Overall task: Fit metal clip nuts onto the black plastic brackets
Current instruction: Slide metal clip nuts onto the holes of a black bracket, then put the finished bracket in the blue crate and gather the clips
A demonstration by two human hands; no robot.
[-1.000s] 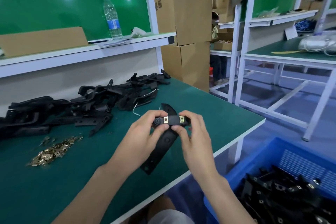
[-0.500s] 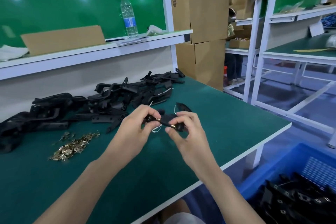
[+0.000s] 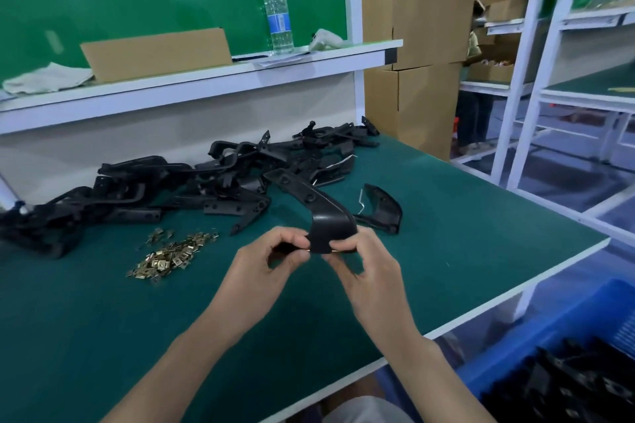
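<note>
You are holding one black bracket [image 3: 329, 216] above the counter [image 3: 446, 237], left hand [image 3: 264, 266] and right hand [image 3: 366, 266] both pinching its lower end with curled fingers [image 3: 292, 238]; loose clip nuts [image 3: 171, 256] are lying leftward.

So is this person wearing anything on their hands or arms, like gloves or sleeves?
No. The left hand and right hand are bare, with no gloves. Both forearms are uncovered right down to the picture's bottom edge: no sleeves, watch or wristband in sight.
</note>
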